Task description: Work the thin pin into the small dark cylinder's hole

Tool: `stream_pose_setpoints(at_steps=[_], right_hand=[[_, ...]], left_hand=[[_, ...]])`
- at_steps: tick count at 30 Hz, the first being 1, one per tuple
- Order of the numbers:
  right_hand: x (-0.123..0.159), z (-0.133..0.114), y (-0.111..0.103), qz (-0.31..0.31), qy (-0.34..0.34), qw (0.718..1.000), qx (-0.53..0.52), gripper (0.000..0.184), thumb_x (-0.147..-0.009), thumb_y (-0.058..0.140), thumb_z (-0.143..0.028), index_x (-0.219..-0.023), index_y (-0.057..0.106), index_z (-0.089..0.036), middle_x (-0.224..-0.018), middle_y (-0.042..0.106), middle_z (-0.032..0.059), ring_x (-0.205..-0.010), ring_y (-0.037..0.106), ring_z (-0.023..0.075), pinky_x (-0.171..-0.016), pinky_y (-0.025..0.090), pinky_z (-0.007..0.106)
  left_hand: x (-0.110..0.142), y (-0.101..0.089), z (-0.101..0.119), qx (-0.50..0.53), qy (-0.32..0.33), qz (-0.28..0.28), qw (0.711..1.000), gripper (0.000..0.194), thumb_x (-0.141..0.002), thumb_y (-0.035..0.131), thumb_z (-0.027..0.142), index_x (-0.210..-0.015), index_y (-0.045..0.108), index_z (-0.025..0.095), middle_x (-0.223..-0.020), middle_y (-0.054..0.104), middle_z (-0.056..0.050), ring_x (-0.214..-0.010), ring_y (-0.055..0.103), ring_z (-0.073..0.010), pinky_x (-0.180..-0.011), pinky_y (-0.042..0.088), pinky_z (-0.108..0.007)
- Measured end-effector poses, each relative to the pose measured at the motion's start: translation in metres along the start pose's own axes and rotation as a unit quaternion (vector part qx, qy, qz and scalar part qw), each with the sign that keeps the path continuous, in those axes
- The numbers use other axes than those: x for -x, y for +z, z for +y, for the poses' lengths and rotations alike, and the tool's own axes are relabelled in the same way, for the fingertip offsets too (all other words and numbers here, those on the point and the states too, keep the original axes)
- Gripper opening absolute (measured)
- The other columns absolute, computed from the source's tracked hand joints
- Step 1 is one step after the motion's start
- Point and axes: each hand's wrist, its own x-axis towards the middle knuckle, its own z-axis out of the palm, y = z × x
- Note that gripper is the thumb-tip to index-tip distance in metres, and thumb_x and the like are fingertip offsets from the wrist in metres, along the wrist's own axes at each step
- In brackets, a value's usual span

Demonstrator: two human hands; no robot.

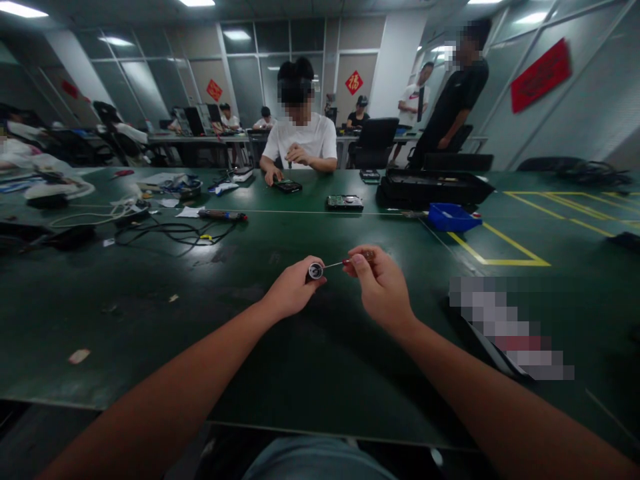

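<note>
My left hand (294,288) is closed round a small dark cylinder with a round silvery end (315,271), which faces me and to the right. In my right hand (381,283) is a screwdriver (336,265), gripped by its handle between thumb and fingers. Its thin metal shaft points left, and the tip meets the rim or opening of the cylinder's end; whether it is inside I cannot tell. Both hands are raised over the green table (320,373). Most of the cylinder's body is hidden by my left fingers.
Across the table a person (300,137) handles a dark hard drive (287,187). Another hard drive (345,202) lies nearer. To the right are a blue bin (453,218), a long black case (433,190) and a blurred-out flat object (505,333). Cables (170,230) and a pen-shaped tool (223,215) lie left.
</note>
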Motion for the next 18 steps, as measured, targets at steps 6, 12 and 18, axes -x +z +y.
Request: stream_pose_setpoints(at_steps=[6,12,18], right_hand=[[-0.0002,0.003,0.0003,0.016,-0.002,1.0,0.011,0.021,-0.098,0.05,-0.039,-0.104,0.06,-0.021,-0.089,0.07,0.0049,-0.081,0.069,0.019,-0.076,0.055,0.036],[0.0002,0.0006,0.0005,0.014,-0.003,1.0,0.02,0.022,-0.097,0.053,-0.04,-0.105,0.061,-0.021,-0.089,0.071,0.0051,-0.081,0.071,0.0194,-0.076,0.055,0.036],[-0.0003,-0.0005,0.0007,0.036,0.001,0.999,0.037,0.022,-0.098,0.051,-0.039,-0.103,0.061,-0.021,-0.088,0.072,0.0051,-0.08,0.07,0.0189,-0.074,0.054,0.035]], left_hand=[[-0.0002,-0.0009,0.0003,0.013,-0.006,0.009,1.0,0.018,-0.088,0.059,0.026,-0.106,0.057,0.023,-0.088,0.065,0.0,-0.075,0.062,-0.0155,-0.068,0.045,-0.027],[-0.0004,-0.0006,0.0009,0.017,-0.009,0.002,1.0,0.019,-0.088,0.059,0.026,-0.107,0.057,0.023,-0.089,0.065,0.0,-0.075,0.061,-0.0152,-0.069,0.045,-0.027],[0.0006,-0.0014,0.0027,0.018,-0.007,0.002,1.0,0.02,-0.088,0.06,0.026,-0.108,0.057,0.023,-0.09,0.065,-0.001,-0.076,0.062,-0.0156,-0.07,0.045,-0.027]])
